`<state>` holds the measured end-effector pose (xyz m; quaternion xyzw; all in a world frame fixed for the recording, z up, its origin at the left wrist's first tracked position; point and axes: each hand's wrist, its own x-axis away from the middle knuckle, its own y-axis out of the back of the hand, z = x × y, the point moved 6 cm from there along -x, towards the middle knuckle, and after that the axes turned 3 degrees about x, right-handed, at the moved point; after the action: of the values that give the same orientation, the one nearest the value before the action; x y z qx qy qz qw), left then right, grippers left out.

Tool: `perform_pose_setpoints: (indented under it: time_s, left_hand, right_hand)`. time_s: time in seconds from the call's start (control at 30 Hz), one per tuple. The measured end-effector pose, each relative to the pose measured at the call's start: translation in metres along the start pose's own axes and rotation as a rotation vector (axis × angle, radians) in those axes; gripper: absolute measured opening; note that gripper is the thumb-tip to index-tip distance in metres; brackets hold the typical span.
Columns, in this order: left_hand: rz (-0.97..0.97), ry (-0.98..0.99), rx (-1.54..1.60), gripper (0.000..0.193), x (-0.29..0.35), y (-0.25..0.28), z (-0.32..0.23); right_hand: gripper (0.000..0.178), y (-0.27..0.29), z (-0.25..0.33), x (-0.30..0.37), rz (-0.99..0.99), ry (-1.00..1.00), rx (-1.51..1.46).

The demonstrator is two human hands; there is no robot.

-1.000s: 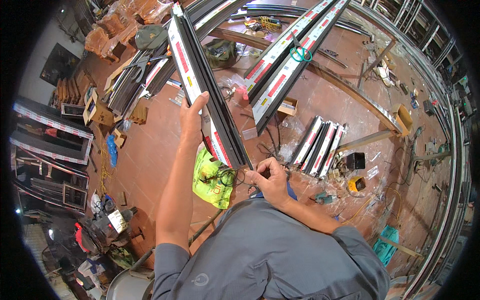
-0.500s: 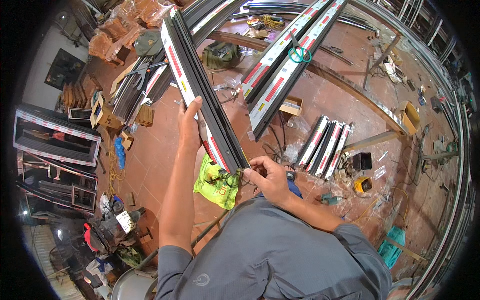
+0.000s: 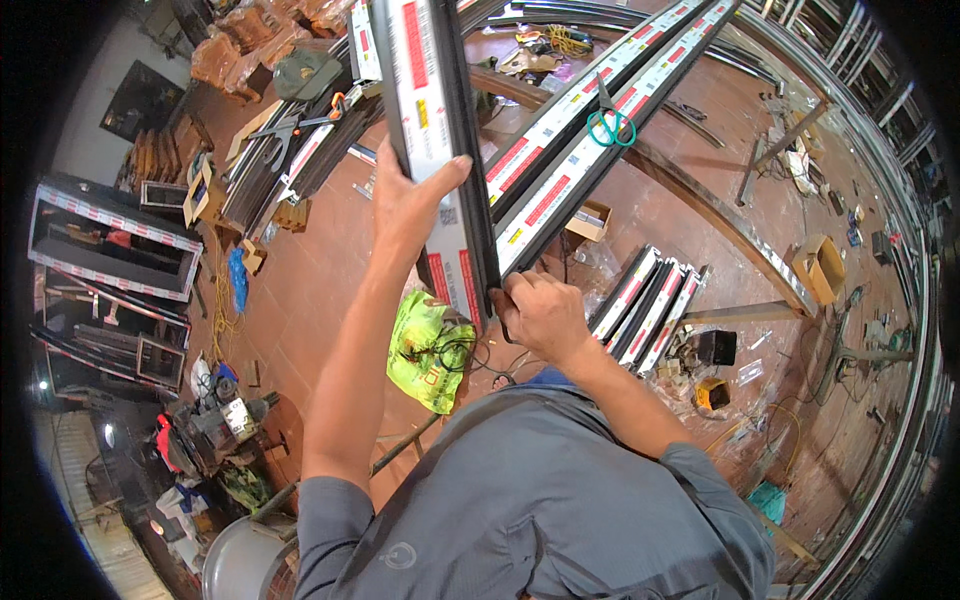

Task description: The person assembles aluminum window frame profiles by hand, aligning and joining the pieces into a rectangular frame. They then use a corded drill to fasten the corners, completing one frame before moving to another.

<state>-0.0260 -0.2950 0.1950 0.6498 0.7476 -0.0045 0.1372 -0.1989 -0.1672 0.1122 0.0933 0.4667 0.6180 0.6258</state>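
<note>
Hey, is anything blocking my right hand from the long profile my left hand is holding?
Nothing visible does: your right hand is at the near end of the long profile, and your left hand grips it farther up.

Scissors (image 3: 612,128) lie on the long profiles (image 3: 545,205), right of the held profile (image 3: 428,135) and behind the short profiles (image 3: 652,312).

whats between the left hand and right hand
In the head view, the lower part of the held bar runs between them: the left hand holds it higher up, the right hand is at its lower end.
</note>
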Motion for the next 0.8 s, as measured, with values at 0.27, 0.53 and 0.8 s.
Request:
perform_pose_setpoints:
  time_s: [0.27,0.53,0.8]
  left_hand:
    - [0.055,-0.062,-0.178,0.094,-0.047,-0.047,-0.008]
    - [0.194,-0.028,-0.335,0.102,-0.023,-0.083,-0.007]
    - [0.015,0.123,-0.109,0.089,-0.045,-0.044,0.027]
  right_hand:
    - [0.016,0.011,-0.024,-0.035,0.111,0.067,0.153]
    - [0.022,0.058,-0.077,-0.092,-0.088,-0.121,0.021]
    - [0.031,-0.006,-0.063,0.021,0.248,-0.505,-0.894]
